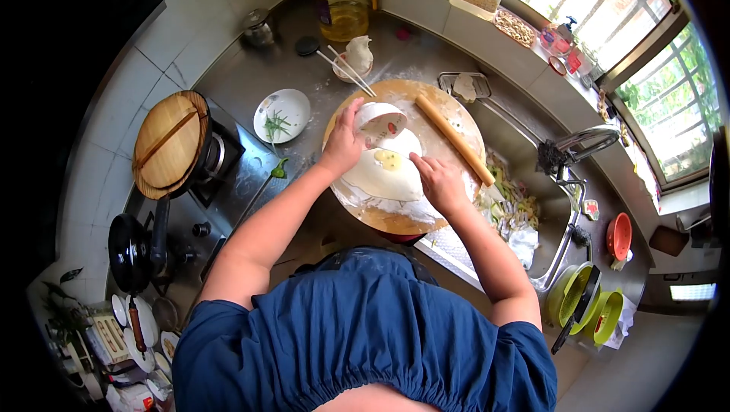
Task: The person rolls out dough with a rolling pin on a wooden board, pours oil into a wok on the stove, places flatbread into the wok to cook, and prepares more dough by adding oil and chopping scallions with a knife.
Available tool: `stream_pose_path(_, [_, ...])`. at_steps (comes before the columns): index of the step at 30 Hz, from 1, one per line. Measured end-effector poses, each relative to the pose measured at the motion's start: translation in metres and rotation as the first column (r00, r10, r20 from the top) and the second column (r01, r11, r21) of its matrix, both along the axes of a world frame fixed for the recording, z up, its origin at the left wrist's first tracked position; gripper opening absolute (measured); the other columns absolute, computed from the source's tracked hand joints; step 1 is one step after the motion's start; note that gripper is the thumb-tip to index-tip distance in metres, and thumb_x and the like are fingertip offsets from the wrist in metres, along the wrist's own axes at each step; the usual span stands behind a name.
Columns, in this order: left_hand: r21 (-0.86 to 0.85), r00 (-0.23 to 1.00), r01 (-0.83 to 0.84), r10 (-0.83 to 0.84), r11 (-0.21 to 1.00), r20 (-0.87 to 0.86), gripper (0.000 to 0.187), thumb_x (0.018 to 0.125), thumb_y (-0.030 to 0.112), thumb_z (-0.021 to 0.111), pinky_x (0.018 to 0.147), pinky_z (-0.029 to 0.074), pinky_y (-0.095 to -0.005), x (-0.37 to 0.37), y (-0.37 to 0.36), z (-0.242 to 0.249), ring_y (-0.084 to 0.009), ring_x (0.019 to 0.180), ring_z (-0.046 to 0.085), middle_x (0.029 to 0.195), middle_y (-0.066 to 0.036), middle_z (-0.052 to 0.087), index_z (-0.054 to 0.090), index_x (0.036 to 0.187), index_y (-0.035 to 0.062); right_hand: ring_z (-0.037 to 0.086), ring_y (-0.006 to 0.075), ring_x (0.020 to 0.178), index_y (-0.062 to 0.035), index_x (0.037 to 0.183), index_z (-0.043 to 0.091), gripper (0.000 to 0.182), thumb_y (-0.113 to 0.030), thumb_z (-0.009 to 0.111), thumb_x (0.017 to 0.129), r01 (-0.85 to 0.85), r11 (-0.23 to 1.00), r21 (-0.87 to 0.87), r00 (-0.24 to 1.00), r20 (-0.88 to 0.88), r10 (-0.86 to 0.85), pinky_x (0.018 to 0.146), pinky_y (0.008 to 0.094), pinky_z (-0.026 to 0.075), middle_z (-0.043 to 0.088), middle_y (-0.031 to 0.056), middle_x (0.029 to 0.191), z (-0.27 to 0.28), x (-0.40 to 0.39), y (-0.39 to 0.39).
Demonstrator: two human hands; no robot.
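My left hand (346, 142) is closed on the rim of a small white bowl (378, 125) with a red mark. The bowl is tipped over a flat, rolled-out sheet of dough (384, 182). A small yellowish pool, like oil, (388, 160) lies on the dough below the bowl. My right hand (441, 182) is at the sheet's right edge, its fingers stretched toward the pool and apparently holding nothing. The dough rests on a round, floured wooden board (365, 218). A wooden rolling pin (455, 138) lies slanted along the board's right side.
Behind the board, chopsticks (350, 71) lean on a small bowl holding a white bag (359, 55). A plate with chopped greens (282, 115) stands left, near the stove and a lidded wok (171, 142). At right is the sink (551, 218) with vegetable peelings and a faucet (585, 142).
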State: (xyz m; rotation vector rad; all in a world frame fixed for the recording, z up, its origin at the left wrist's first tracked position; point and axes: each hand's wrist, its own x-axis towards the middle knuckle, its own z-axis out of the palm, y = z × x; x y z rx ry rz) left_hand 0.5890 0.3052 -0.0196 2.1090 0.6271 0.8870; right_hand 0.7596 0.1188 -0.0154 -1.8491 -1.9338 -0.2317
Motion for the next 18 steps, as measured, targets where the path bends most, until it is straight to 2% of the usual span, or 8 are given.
stream_pose_path(4, [-0.172,0.996,-0.086,0.086,0.981,-0.009,0.068,0.077,-0.007,0.046,0.096,0.044,-0.0422,-0.005,0.010,-0.008,-0.0358,0.123,0.045,0.129,-0.020,0.043,0.026,0.140,0.0107,0.065,0.0247,0.081,-0.0080,0.114,0.061,0.035,-0.004,0.057,0.080,0.057,0.998,0.013,0.993,-0.107,-0.056,0.070,0.0350,0.052,0.067,0.0091,0.093,0.011,0.007,-0.010])
stream_pose_path(6, [-0.770,0.982,-0.090,0.187,0.632,0.039,0.064,0.078,-0.006,0.043,0.075,0.055,-0.0368,-0.004,0.007,-0.002,-0.0282,0.113,0.053,0.130,-0.016,0.042,0.026,0.137,0.0105,0.066,0.0259,0.079,-0.0065,0.110,0.063,0.029,-0.004,0.058,0.082,0.056,0.998,0.027,0.990,-0.128,-0.052,0.070,0.0368,0.053,0.068,0.0102,0.090,0.014,0.007,-0.008])
stream_pose_path(7, [-0.825,0.979,-0.141,0.202,0.547,-0.033,0.061,0.077,-0.004,0.044,0.054,0.053,-0.0288,-0.008,0.009,0.003,-0.0213,0.087,0.062,0.122,-0.015,0.049,0.029,0.134,0.0111,0.066,0.0267,0.078,-0.0056,0.109,0.064,0.026,-0.005,0.058,0.083,0.079,0.997,-0.002,0.980,-0.183,-0.078,0.069,0.0366,0.053,0.068,0.0111,0.089,0.015,0.007,-0.007])
stream_pose_path(9, [-0.867,0.982,-0.130,0.181,0.481,-0.047,0.060,0.077,-0.003,0.045,0.053,0.051,-0.0278,-0.019,0.014,0.000,-0.0196,0.075,0.062,0.115,-0.015,0.053,0.031,0.133,0.0110,0.066,0.0276,0.077,-0.0047,0.107,0.064,0.024,-0.006,0.058,0.084,0.094,0.995,-0.031,0.967,-0.233,-0.098,0.069,0.0364,0.053,0.068,0.0120,0.087,0.016,0.005,-0.002])
stream_pose_path(12, [-0.946,0.989,-0.042,0.146,0.321,0.005,0.059,0.076,-0.002,0.046,0.051,0.049,-0.0265,-0.036,0.018,-0.023,-0.0179,0.059,0.059,0.102,-0.013,0.059,0.036,0.132,0.0108,0.068,0.0257,0.072,-0.0010,0.106,0.064,0.021,-0.007,0.057,0.087,0.139,0.990,-0.030,0.820,-0.558,-0.132,0.067,0.0343,0.054,0.069,0.0138,0.083,0.018,-0.010,0.012])
stream_pose_path(13, [-0.971,0.989,0.046,0.127,0.234,0.078,0.057,0.076,-0.002,0.046,0.050,0.048,-0.0263,-0.043,0.015,-0.015,-0.0177,0.055,0.058,0.096,-0.012,0.061,0.038,0.131,0.0107,0.066,0.0200,0.069,0.0015,0.108,0.062,0.021,-0.006,0.058,0.088,0.075,0.984,-0.162,0.694,-0.700,-0.168,0.064,0.0308,0.053,0.068,0.0124,0.083,0.022,-0.017,0.020])
stream_pose_path(15, [-0.967,0.967,-0.005,0.246,0.256,0.060,0.046,0.076,-0.003,0.046,0.046,0.043,-0.0242,-0.055,-0.002,-0.011,-0.0169,0.061,0.058,0.086,-0.011,0.062,0.047,0.121,0.0048,0.062,0.0137,0.065,0.0063,0.109,0.059,0.022,-0.004,0.057,0.089,-0.092,0.956,-0.279,0.487,-0.850,-0.201,0.060,0.0266,0.051,0.066,0.0102,0.081,0.025,-0.033,0.041])
stream_pose_path(18, [-0.981,0.961,0.025,0.267,0.193,0.077,0.052,0.075,-0.003,0.044,0.050,0.043,-0.0237,-0.087,-0.016,0.008,-0.0158,0.064,0.057,0.094,-0.011,0.059,0.042,0.126,0.0076,0.066,0.0159,0.064,0.0029,0.107,0.061,0.023,-0.008,0.057,0.087,-0.240,0.898,-0.368,0.510,-0.835,-0.206,0.059,0.0295,0.052,0.069,0.0119,0.081,0.038,-0.067,0.076])
